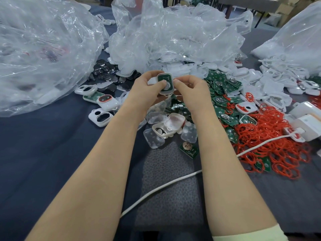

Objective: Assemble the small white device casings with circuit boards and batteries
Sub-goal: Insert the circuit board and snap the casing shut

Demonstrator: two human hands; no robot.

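Observation:
Both hands hold one small white casing up over the table; a green circuit board with a round silver battery lies in it. My left hand grips its left side, with the thumb pressing on the board. My right hand pinches its right edge. Below the hands lie clear plastic covers and an open white casing half. A loose green board with a battery holder lies nearer to me.
Large clear plastic bags fill the left and back. A pile of green boards and red rings spreads at right, with white casings behind. Black parts, finished casings, a white cable and white boxes lie around.

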